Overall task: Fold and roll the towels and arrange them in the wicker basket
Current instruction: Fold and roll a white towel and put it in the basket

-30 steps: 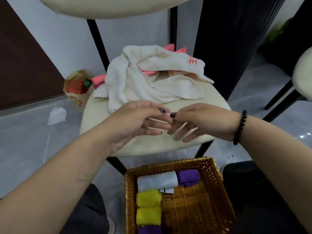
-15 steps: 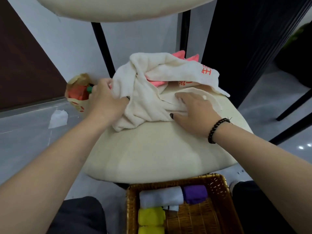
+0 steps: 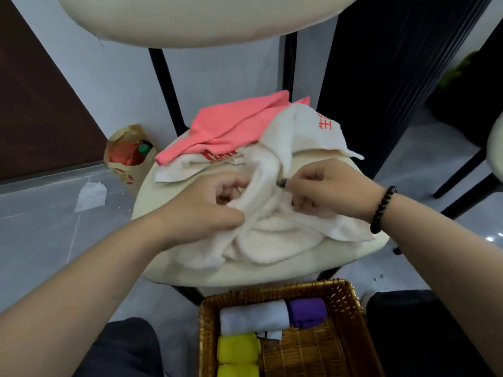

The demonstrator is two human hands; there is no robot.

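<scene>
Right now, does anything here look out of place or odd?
Yes. A crumpled white piece lies loose on the grey floor, left of the stool, beside a paper bag. Whether it is tissue or cloth is unclear.

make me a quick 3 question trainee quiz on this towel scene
1. True or false: both hands grip the cream towel on the stool.
2. Which colour of towel is not in the wicker basket? A white, B pink, C purple, D yellow.
3. Fill in: the beaded bracelet is on the ____ wrist.

Key
1. True: left hand and right hand both pinch it.
2. B: the pink towel lies on the stool.
3. right
</scene>
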